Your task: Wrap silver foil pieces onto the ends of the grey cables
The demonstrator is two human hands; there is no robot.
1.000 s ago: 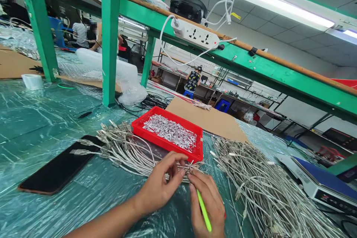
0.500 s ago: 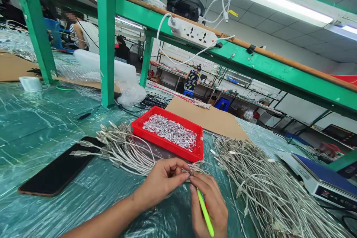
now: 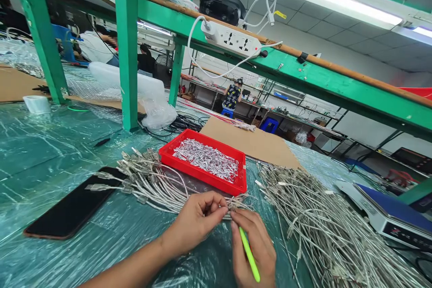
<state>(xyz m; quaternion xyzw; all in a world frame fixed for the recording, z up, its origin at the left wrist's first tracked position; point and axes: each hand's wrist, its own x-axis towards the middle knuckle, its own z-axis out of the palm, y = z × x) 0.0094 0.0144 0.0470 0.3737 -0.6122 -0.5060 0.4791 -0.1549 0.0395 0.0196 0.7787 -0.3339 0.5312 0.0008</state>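
– crinkled, glossy film covers the green tabletop (image 3: 111, 229), and a smooth green metal frame (image 3: 130, 54) crosses the top of the picture. what are the hands doing at lower centre?  
– the right hand (image 3: 254, 243) has its fingers closed round a slim, smooth, lime-green pen-shaped tool (image 3: 249, 256), slanting toward the bottom edge.  
– and the left hand (image 3: 199, 220)?  
– thumb and fingertip pinched together, close to the right fingertips; whatever lies between them is too small to tell.  
– where are the cables?  
– one braided, silvery bundle (image 3: 158, 186) curves from centre left to behind the hands, flat metal plugs fanned at its left end. a tangled, wiry heap (image 3: 313, 220) fills the lower right.  
– and just above the hands?  
– a shallow, rectangular red plastic tray (image 3: 202, 174), mid-frame, heaped with shiny, slender silvery bits (image 3: 205, 159). flat brown cardboard (image 3: 249, 141) lies beyond it.
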